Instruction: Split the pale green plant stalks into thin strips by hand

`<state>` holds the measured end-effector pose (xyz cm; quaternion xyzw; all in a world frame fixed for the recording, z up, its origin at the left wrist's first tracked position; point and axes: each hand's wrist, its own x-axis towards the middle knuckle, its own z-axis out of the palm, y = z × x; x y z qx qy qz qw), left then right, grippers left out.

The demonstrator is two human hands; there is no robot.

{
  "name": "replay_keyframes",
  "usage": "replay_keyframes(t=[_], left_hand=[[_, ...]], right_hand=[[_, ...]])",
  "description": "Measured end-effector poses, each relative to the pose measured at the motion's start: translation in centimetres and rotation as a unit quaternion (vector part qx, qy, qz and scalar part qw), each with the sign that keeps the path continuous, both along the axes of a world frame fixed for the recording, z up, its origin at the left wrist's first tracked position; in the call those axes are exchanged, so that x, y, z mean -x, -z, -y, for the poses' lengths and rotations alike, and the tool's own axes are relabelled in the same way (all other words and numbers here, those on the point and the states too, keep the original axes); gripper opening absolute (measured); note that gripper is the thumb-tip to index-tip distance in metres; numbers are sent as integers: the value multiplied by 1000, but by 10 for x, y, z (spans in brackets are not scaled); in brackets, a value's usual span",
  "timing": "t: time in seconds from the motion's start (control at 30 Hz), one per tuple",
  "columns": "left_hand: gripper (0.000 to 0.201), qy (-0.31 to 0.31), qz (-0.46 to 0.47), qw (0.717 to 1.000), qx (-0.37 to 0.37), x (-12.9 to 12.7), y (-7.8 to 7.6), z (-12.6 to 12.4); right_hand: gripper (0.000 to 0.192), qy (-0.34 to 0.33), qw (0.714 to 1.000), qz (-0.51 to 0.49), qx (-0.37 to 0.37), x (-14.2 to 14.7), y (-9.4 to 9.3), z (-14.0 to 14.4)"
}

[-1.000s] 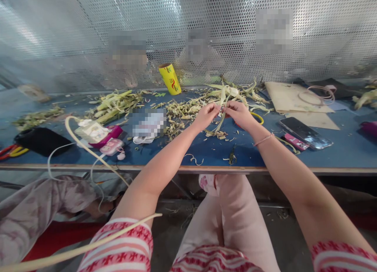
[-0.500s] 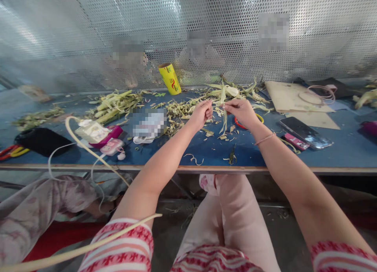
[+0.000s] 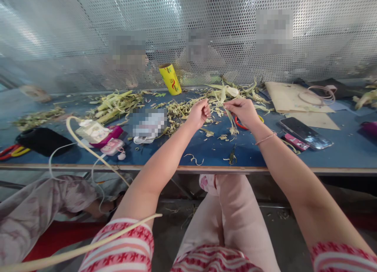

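My left hand point(image 3: 199, 113) and my right hand point(image 3: 243, 111) are raised over the middle of the blue table point(image 3: 338, 150). Both pinch a pale green husk strip point(image 3: 224, 107) that runs between them and hangs down from my right hand toward the table. Small torn husk bits point(image 3: 210, 133) lie below the hands. A heap of dry husk leaves point(image 3: 229, 92) sits just behind the hands. A red and yellow ring point(image 3: 240, 125) lies under my right hand, partly hidden.
A yellow roll point(image 3: 170, 79) stands by the perforated metal screen point(image 3: 188, 32). A phone point(image 3: 305, 132) and cardboard sheets point(image 3: 294, 98) lie right. A husk pile point(image 3: 115, 104), a pink box point(image 3: 103, 135), white cable point(image 3: 70, 148) and black pouch point(image 3: 41, 140) lie left. Another person's leg point(image 3: 38, 209) is at lower left.
My hands have drawn apart, the left moving left and the right holding its end, so the husk strip now stretches between them. More bits lie under them.
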<state>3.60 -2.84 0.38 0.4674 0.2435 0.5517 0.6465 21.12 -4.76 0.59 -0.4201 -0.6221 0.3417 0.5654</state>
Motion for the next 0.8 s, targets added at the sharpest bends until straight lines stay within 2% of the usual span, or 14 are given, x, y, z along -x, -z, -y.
replay_keyframes(t=[0.13, 0.27, 0.53, 0.67, 0.8], left_hand=[[37, -23, 11, 999, 24, 0, -2, -1], [30, -17, 0, 1000, 18, -1, -1, 0], [30, 26, -155, 987, -16, -9, 8, 4], [31, 56, -213, 973, -68, -10, 12, 5], [29, 73, -247, 963, -80, -11, 13, 7]], right_hand=[[20, -17, 1000, -14, -2, 0, -1, 2], [23, -17, 1000, -11, -2, 0, -2, 2], [20, 25, 999, 30, -36, -1, 4, -4], [22, 48, 995, 60, -68, -1, 6, -7], [21, 52, 991, 77, -101, -1, 9, -9]])
